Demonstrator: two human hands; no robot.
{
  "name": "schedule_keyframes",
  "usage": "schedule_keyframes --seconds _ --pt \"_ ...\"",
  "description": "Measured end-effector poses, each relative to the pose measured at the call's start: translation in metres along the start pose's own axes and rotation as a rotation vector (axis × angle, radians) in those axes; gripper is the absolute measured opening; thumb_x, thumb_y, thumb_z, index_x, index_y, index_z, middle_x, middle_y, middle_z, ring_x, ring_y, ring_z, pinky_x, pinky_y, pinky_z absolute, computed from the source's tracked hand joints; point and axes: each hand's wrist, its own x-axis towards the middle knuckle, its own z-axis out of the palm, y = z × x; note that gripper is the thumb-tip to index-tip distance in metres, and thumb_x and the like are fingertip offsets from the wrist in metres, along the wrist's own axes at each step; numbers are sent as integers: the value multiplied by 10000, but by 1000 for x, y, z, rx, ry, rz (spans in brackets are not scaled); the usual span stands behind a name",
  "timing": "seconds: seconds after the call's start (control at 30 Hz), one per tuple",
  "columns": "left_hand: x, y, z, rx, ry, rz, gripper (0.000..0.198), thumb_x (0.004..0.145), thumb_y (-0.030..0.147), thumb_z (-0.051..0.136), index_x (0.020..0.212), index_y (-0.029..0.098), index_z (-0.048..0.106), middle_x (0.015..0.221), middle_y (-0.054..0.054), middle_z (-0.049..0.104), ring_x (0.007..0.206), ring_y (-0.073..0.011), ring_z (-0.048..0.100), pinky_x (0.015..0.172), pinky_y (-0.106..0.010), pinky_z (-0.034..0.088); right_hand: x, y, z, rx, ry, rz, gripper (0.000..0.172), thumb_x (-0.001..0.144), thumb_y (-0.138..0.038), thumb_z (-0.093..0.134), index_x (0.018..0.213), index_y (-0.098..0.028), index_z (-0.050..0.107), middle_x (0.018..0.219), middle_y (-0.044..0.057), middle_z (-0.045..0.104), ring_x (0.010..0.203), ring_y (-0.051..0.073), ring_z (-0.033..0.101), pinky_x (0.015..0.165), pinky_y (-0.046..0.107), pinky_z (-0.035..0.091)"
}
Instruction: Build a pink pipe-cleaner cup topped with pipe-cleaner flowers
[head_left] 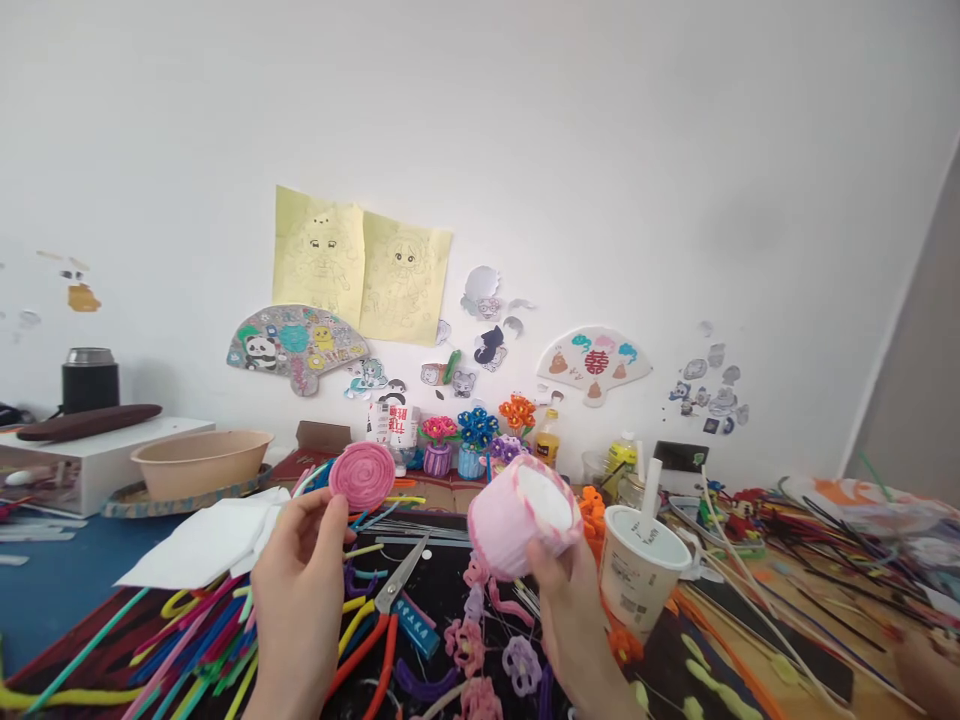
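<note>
Between the thumb and fingers of my left hand [304, 590] is a flat pink spiral disc [362, 477], apparently coiled from pipe cleaners, held up facing me. My right hand [574, 620] grips a pale pink ribbed pot [502, 525] with a braided rim, tilted so that its white round end [546, 500] faces right and toward me. The two pieces are apart. Below them on the table lie scissors [382, 610] with orange handles, a blue box [416, 628] and pink and purple pipe-cleaner flowers [521, 665].
Loose coloured pipe cleaners [202, 650] and white paper sheets [206, 540] lie at left, near a beige basin [202, 462]. A paper cup with a straw [641, 575] stands close to my right hand. Small potted pipe-cleaner flowers [472, 440] line the wall. Another hand [926, 665] shows at far right.
</note>
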Motion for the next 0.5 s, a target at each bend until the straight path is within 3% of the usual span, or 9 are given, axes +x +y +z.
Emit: schedule_keyframes --seconds 0.13,0.23,0.3,0.4,0.5 --pt "1 3 -2 -120 55 0 216 735 423 635 819 227 603 632 52 553 595 -124 495 552 -212 391 -31 -5 24 -82 -366 1 631 533 -197 742 1133 -195 547 1014 71 698 929 255 648 809 303 520" --pt "1 7 -3 -147 75 3 209 730 418 646 794 225 602 592 58 540 568 -117 475 530 -204 381 -43 -4 42 -258 -341 28 618 526 -112 681 1112 -209 511 1065 55 666 994 240 610 887 304 472" --pt "1 10 -3 -139 46 4 210 737 425 646 796 228 604 573 61 529 564 -117 468 524 -200 377 -46 3 48 -395 -361 67 621 503 -85 686 1081 -216 502 1022 44 669 933 235 619 842 306 480" --pt "-2 12 -4 -114 -30 30 213 761 439 628 798 230 602 590 60 530 569 -113 458 532 -198 373 -47 19 47 -585 -430 132 581 476 -77 728 996 -217 509 892 21 669 796 232 622 716 304 484" --pt "-4 13 -3 -105 -107 31 241 774 468 614 791 228 595 548 66 489 544 -112 431 509 -204 348 -48 34 41 -663 -465 172 578 482 -71 739 994 -217 515 898 25 669 826 246 624 742 316 469"
